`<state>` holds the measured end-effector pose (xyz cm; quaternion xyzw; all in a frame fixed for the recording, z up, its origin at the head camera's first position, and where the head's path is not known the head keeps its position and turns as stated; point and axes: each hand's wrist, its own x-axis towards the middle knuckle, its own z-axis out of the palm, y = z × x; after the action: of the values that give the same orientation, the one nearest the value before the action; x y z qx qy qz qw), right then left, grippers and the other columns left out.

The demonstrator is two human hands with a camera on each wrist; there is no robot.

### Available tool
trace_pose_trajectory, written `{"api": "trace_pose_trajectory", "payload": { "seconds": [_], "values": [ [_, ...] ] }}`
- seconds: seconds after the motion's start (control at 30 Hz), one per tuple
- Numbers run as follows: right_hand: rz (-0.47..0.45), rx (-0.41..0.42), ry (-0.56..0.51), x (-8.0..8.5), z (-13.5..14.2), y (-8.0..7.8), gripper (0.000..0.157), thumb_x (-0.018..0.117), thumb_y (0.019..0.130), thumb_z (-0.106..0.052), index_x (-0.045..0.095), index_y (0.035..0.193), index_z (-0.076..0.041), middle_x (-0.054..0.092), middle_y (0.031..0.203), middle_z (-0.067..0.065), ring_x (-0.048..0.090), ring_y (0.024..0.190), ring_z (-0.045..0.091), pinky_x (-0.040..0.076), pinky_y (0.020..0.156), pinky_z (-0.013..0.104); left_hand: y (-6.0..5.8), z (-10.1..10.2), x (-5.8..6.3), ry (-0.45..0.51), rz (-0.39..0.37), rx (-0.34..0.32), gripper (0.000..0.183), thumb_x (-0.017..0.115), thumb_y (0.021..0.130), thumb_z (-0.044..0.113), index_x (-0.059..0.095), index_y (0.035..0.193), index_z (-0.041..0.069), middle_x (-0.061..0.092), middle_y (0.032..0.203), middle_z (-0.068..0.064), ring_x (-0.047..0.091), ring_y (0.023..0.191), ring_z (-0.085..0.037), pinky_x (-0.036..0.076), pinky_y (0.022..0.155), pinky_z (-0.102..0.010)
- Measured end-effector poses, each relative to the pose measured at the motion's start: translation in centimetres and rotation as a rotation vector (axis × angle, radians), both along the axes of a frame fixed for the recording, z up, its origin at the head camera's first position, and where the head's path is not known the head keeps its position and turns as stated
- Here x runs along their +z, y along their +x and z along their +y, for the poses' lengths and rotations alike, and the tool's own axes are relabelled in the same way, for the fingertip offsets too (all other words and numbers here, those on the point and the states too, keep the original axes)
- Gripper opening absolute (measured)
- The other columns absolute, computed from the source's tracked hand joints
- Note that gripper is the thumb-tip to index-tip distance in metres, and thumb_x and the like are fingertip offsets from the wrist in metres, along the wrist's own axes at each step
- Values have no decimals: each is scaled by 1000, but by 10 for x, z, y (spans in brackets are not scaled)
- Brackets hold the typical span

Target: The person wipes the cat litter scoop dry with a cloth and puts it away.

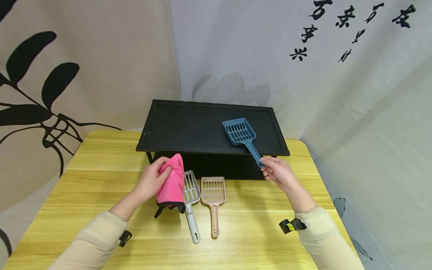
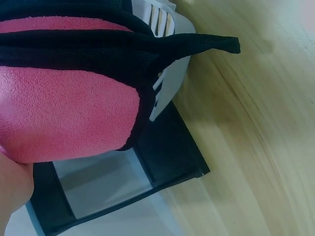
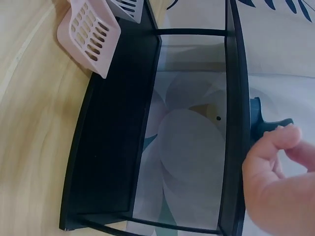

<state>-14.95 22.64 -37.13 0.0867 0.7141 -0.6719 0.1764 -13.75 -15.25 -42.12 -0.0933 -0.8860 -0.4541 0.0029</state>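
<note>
While the wood-grained surface (image 1: 243,240) spans the foreground, a black two-tier rack (image 1: 192,125) stands toward its far edge. Next in size, the pink cloth (image 1: 171,183) is gripped in the left hand (image 1: 152,182), partly masking the grey scoop (image 1: 189,210) in the head view. That one and the pale pink scoop (image 1: 214,208) lie side by side, handles toward the near edge. Over the rack's top hangs or rests the blue scoop (image 1: 247,142), its handle end pinched by the right hand (image 1: 278,173). The step in hand seems to be placing or lifting it; the next move probably calls for keeping that pinch steady.
</note>
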Motion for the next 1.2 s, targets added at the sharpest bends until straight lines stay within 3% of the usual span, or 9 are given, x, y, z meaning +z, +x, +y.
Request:
{"api": "trace_pose_trajectory", "payload": {
  "seconds": [0.17, 0.4, 0.67, 0.87, 1.03, 1.2],
  "values": [
    [2, -9, 58, 0, -8, -5, 36, 47, 98, -20, 43, 119, 9, 54, 67, -6, 46, 54, 3, 42, 52, 15, 0, 0, 0, -5, -10, 2, 17, 52, 95, 9, 55, 111, 4, 48, 75, -8, 47, 64, -18, 41, 55, -23],
    [-62, 49, -15, 3, -16, -10, 27, 41, 100, -19, 44, 109, 6, 52, 59, -7, 43, 48, 3, 36, 49, 15, 1, 1, -1, -6, -20, 2, 17, 53, 95, 10, 54, 111, 5, 50, 74, -8, 48, 63, -17, 42, 54, -23],
    [-55, 12, -51, 3, -18, -13, 39, 38, 100, -14, 33, 130, 10, 57, 60, -9, 45, 49, 1, 40, 52, 14, 0, 0, -3, 9, -17, -2, 17, 53, 95, 10, 54, 111, 5, 52, 77, -9, 49, 64, -17, 43, 55, -23],
    [-54, -28, -51, 4, -18, -14, 44, 40, 100, -16, 32, 135, 11, 60, 64, -9, 48, 52, 1, 44, 54, 13, 0, 0, -4, 9, -32, -1, 18, 53, 95, 10, 54, 112, 5, 54, 79, -10, 50, 65, -17, 45, 56, -23],
    [-60, -55, -77, 5, -19, -17, 44, 41, 100, -15, 32, 135, 10, 62, 65, -8, 53, 54, 1, 46, 55, 13, 0, -1, -5, 14, -47, 1, 19, 53, 95, 11, 54, 113, 6, 57, 84, -11, 52, 66, -18, 47, 57, -23],
    [-60, -111, -107, 4, -18, -19, 25, 43, 99, -12, 41, 120, 2, 65, 68, -6, 59, 55, 3, 49, 58, 14, 0, -1, -5, 7, -38, 7, 19, 53, 95, 10, 54, 113, 6, 55, 82, -10, 51, 67, -18, 46, 57, -23]
  ]
}}
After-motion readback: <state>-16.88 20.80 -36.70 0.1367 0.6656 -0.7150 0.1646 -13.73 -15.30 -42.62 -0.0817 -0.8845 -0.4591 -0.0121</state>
